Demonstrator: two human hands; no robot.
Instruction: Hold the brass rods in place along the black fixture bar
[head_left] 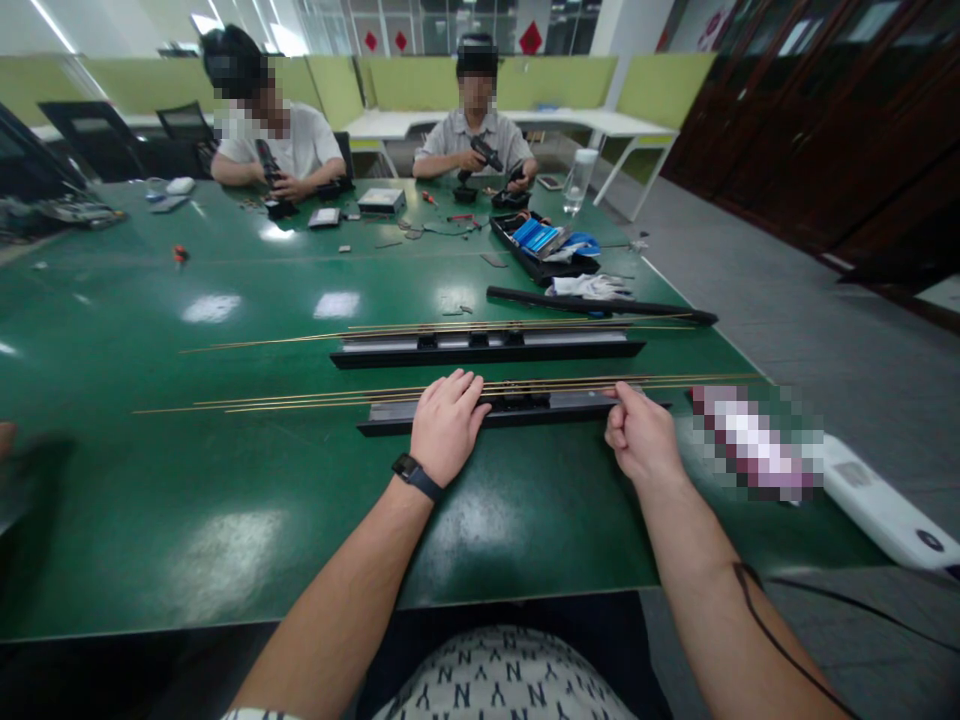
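Observation:
Across the near long black-and-silver channel (577, 405) lies my left hand (448, 420), fingers stretched flat over its far edge and thumb apart. Several thin gold-coloured rods (300, 398) run lengthwise along this channel and stick out well past both ends. Its dark middle fittings are partly covered by the rods. Toward the channel's right end, my right hand (643, 432) is closed, with thumb and index finger pinched at a thin rod and the other fingers curled in. A second channel (487, 352) with similar rods (277, 340) lies parallel, just beyond.
Behind the channels are a black bar (637, 305), white gloves (592, 287) and a black tray (525, 255) with blue items. A white device (885, 500) sits at the right edge. Two people (281, 150) work across the green table (225, 540); a bottle (579, 182) stands at the far right.

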